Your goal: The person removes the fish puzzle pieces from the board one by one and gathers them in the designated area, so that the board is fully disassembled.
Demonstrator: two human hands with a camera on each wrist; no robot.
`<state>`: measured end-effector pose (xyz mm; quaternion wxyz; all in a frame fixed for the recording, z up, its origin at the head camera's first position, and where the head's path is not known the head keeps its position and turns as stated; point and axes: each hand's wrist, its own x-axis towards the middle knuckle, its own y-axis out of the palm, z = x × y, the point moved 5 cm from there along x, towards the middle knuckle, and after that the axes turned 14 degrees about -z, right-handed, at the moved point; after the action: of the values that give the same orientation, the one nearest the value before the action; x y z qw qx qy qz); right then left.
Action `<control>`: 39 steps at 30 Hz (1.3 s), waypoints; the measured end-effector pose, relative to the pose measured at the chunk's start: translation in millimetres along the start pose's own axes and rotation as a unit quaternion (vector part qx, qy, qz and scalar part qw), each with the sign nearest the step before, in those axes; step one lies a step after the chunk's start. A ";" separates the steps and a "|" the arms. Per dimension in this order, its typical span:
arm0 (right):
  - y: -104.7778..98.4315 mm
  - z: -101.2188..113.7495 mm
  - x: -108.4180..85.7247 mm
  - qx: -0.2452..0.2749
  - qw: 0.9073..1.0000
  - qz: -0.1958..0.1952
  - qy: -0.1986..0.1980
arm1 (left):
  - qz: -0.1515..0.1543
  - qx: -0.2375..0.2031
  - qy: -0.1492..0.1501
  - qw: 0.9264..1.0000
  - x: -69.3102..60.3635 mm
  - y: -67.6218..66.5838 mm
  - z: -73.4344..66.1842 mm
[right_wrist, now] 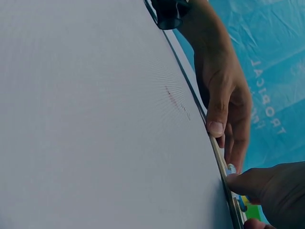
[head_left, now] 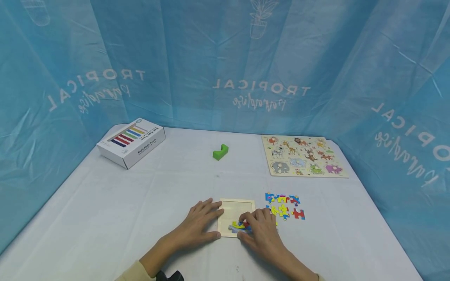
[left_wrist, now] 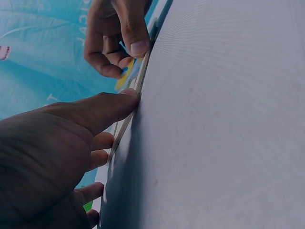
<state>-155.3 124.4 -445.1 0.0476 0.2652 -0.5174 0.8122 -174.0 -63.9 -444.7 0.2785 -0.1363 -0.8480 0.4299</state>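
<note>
A shallow wooden puzzle tray (head_left: 230,210) lies flat before the person, with joined jigsaw pieces (head_left: 234,227) in its lower part. Along its left edge rests the left hand (head_left: 200,222), fingers spread and thumb at the lower corner. The right hand (head_left: 261,230) is over the lower right of the tray, fingers bent. In the left wrist view, its thumb and fingers pinch a yellow and blue puzzle piece (left_wrist: 125,78) at the tray. The right hand hides part of that piece and the tray's lower right corner.
Several loose puzzle pieces (head_left: 283,199) lie right of the tray. Farther back are an animal peg board (head_left: 270,168), a green block (head_left: 220,152) and a white box (head_left: 131,142). Blue curtains (head_left: 197,58) surround the white table (head_left: 168,171).
</note>
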 end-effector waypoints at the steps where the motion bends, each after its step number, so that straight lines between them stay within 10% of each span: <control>1: -0.3 0.0 0.0 0.001 1.000 -0.002 -0.003 | 0.001 -0.001 -0.001 1.000 -0.1 0.0 0.1; 39: -1.7 -5.4 -0.7 0.030 0.999 0.004 0.028 | -0.004 -0.001 0.007 1.000 -0.3 1.6 2.5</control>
<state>-156.1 129.9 -445.7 0.0503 0.2417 -0.4925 0.8346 -175.2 -64.7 -447.3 0.2862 -0.1366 -0.8467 0.4273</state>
